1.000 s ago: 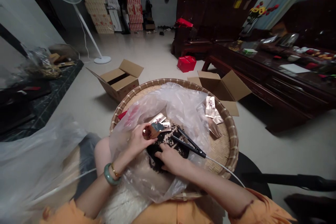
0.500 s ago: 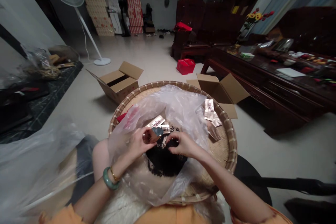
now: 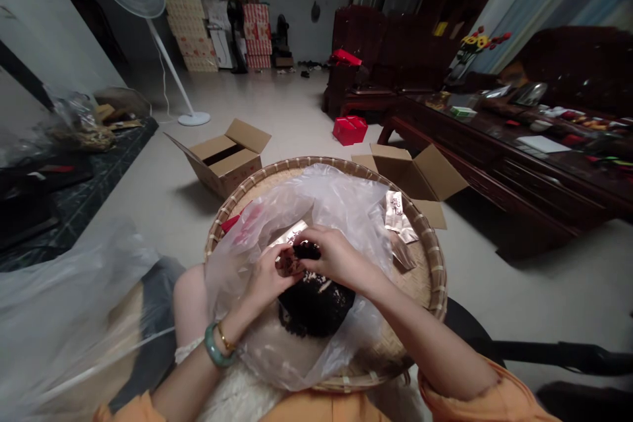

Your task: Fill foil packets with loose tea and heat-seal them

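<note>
My left hand [image 3: 271,275] is closed around a small copper-coloured foil packet [image 3: 287,262] with dark writing on it. At the packet's top, the curled fingers of my right hand [image 3: 329,254] pinch some dark tea leaves; the packet's mouth is mostly covered by these fingers. Below both hands lies a heap of loose black tea leaves [image 3: 316,306] on a spread clear plastic bag [image 3: 341,194]. Another foil packet [image 3: 291,232] rests just behind my left hand, partly hidden. The bag lies in a round woven bamboo tray [image 3: 429,283] in front of me.
More foil packets [image 3: 394,211] lie at the tray's right side. Two open cardboard boxes stand beyond it, one left [image 3: 227,161] and one right [image 3: 415,175]. A white standing fan [image 3: 171,66], a red box [image 3: 350,130] and a dark wooden table [image 3: 459,158] are farther off.
My right hand has risen from the tea heap and moved left to the packet's mouth. My left hand still holds the packet, and the two hands now meet.
</note>
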`<state>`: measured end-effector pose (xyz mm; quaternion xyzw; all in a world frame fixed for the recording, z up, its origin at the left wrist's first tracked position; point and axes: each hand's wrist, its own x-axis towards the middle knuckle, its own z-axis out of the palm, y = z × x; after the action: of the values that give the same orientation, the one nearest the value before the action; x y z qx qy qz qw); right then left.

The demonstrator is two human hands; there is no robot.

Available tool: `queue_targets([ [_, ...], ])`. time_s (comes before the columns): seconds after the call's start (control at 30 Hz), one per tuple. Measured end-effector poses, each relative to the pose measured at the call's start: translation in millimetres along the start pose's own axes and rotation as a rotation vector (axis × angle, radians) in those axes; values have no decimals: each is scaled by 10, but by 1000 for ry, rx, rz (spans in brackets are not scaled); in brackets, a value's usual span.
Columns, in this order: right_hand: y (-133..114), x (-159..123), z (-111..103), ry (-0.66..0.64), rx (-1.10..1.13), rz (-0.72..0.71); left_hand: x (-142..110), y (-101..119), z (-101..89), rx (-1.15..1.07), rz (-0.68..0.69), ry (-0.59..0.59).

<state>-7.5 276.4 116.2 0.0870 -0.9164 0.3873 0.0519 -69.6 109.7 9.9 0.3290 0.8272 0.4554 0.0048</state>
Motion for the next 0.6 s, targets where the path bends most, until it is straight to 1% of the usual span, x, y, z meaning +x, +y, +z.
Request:
queue_targets([
  [0.07, -23, -20, -7, -15, 51, 18, -6, -13, 4, -16, -6, -1],
  [0.13, -4, -47, -22, 14, 150, 34, -11, -20, 5, -33, -5, 5],
  [0.2, 65, -89, -37, 87, 228, 70, -13, -26, 3, -44, -3, 22],
  [0.23, 115, -118, -37, 104, 230, 99, -12, -31, 0, -46, -3, 30],
  [0.27, 171, -153, -27, 82, 199, 129, -11, -38, -5, -45, -8, 34],
  [0.3, 228, -194, -2, 19, 134, 156, -9, -48, -10, -42, -20, 34],
  [0.37, 325, -291, 110, -208, -61, 175, -2, -71, -19, -32, -49, 28],
  [0.43, 376, -391, 302, -441, -267, 164, 3, -92, -23, -27, -68, 20],
  [0.47, 383, -435, 418, -516, -355, 163, 5, -99, -23, -26, -73, 18],
  [0.5, 381, -472, 536, -557, -427, 161, 5, -102, -24, -28, -74, 17],
  [0.53, 374, -501, 649, -572, -478, 158, 5, -102, -24, -29, -73, 16],
  [0.6, 370, -531, 827, -553, -513, 141, 3, -94, -29, -25, -67, 13],
])
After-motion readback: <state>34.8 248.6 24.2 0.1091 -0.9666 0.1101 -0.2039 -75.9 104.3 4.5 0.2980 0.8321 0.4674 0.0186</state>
